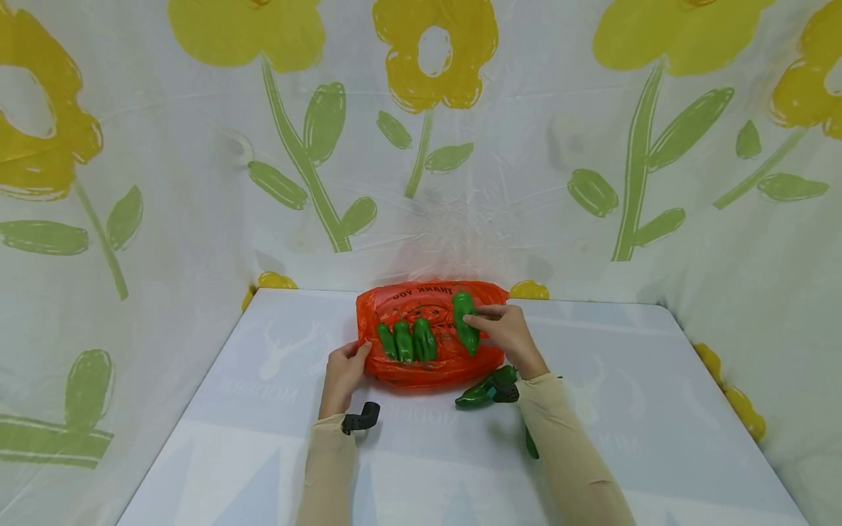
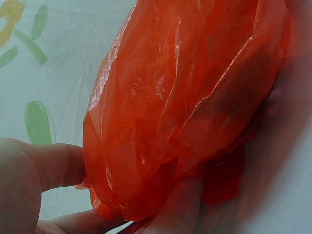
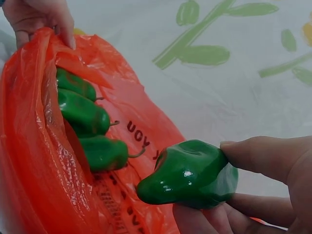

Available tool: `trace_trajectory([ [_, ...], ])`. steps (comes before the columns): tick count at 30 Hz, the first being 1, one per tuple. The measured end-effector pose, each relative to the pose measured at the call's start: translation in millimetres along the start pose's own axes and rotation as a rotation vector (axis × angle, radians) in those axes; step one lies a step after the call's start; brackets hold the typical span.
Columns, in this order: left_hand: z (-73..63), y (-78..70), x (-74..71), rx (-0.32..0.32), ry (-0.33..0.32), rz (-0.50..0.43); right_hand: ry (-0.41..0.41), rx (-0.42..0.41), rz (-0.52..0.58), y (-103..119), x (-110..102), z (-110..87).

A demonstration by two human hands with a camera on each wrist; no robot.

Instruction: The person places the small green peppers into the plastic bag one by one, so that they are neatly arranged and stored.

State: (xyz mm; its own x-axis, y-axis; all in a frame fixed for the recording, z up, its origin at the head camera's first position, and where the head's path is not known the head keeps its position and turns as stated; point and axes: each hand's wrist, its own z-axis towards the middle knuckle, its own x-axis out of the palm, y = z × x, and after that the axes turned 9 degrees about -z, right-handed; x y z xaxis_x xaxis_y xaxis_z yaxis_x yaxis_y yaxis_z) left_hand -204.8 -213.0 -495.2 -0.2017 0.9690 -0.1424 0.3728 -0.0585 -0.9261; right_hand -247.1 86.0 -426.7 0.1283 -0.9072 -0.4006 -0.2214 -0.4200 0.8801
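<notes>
A red plastic bag [image 1: 395, 376] with dark printing lies open near the table's back edge. Three green peppers [image 3: 85, 113] sit side by side in its mouth, stems toward the back. My left hand [image 1: 345, 372] pinches the bag's left edge, thumb and fingers on the crinkled plastic [image 2: 141, 146]. In my right hand [image 1: 508, 332] a green pepper [image 3: 190, 175] is held between thumb and fingers, over the right part of the bag, its tapered tip pointing toward the bag's mouth in the right wrist view.
Another green pepper [image 1: 475, 397] lies on the table [image 1: 421, 467] just in front of the bag, by the right wrist. One more green pepper [image 1: 531, 443] is partly hidden under the right sleeve. A flower-printed plastic sheet [image 1: 513, 168] hangs behind the table.
</notes>
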Motion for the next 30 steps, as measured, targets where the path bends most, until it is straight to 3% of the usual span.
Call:
trace_trajectory([
  [8,0.4,0.3,0.1,0.001,-0.002,0.004,0.015,0.036,0.011,0,6,7.1],
  [25,0.9,0.9,-0.1,0.001,-0.004,0.003,0.005,0.014,0.036,-3,25,25.4],
  [30,1.6,0.5,-0.3,0.004,-0.003,0.001,-0.003,0.015,-0.007,-6,30,28.7],
])
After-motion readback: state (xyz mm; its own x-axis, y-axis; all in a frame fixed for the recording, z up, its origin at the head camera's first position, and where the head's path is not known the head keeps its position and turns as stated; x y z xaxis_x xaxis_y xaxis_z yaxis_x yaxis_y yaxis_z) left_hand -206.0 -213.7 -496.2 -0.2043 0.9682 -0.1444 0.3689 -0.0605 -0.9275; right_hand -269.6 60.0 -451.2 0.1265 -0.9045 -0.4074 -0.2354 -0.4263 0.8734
